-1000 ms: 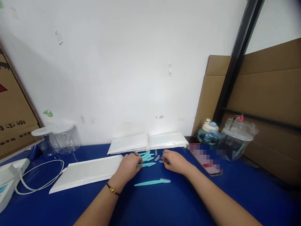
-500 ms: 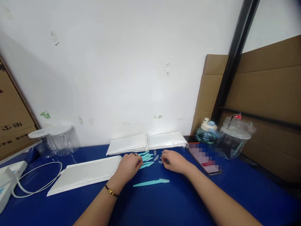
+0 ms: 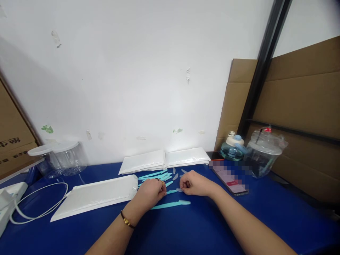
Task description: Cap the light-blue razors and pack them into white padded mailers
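My left hand [image 3: 152, 191] is closed around the handle of a turquoise eyebrow razor [image 3: 171, 192], whose blade end points right. My right hand [image 3: 195, 183] has its fingers curled and pinched on a translucent blade cap [image 3: 179, 190] at that razor's tip. How far the cap sits over the blade I cannot tell. Nearer to me, another turquoise razor [image 3: 170, 205] with a cap on its end lies on the table. Behind my left hand is a loose pile of several turquoise razors [image 3: 159, 175]. Loose translucent caps [image 3: 175, 176] lie between the pile and my right hand.
White padded mailers [image 3: 187, 157] lie along the wall, and another mailer [image 3: 98, 193] is at left. A phone [image 3: 233, 184], a teal bottle [image 3: 231, 150] and a lidded plastic cup [image 3: 262, 156] stand or lie at right. Clear jars [image 3: 69, 159] and a white cable [image 3: 39, 214] are at left.
My left hand has come slightly nearer with a razor now in its grip. The razor's tip and a cap now meet at my right fingers. More of the pile shows.
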`<state>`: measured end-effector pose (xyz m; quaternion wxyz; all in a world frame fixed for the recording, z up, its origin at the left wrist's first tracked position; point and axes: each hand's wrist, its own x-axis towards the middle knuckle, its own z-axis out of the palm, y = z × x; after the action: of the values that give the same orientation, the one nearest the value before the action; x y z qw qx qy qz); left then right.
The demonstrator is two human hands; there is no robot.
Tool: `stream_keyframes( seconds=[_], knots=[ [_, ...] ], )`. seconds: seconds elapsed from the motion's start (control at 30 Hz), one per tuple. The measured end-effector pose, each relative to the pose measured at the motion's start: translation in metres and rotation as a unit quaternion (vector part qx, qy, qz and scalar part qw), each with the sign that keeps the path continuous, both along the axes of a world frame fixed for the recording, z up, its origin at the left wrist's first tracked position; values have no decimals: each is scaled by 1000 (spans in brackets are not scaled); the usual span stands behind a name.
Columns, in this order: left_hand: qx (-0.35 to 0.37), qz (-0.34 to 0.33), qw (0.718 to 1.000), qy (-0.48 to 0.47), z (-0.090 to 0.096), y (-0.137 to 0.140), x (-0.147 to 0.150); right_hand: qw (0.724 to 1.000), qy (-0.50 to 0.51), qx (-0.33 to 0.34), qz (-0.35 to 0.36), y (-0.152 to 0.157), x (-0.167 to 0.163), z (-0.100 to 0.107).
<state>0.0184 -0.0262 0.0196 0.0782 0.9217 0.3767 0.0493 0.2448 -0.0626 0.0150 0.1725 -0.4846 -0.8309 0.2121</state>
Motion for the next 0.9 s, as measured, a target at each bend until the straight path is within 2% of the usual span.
stream_keyframes(
  seconds=[0.43, 0.73, 0.83, 0.9],
  knots=[
    [7, -9, 1000, -7, 2, -1, 0, 1000, 2, 7, 5, 2, 3, -2],
    [-53, -15, 998, -38, -2, -8, 8, 999, -1, -18, 26, -4, -12, 0],
    [-86, -21, 995, -45, -4, -7, 7, 999, 10, -37, 36, -5, -7, 3],
    [-85, -8, 995, -45, -3, -3, 3, 999, 21, -24, 11, -4, 1, 7]
  ],
)
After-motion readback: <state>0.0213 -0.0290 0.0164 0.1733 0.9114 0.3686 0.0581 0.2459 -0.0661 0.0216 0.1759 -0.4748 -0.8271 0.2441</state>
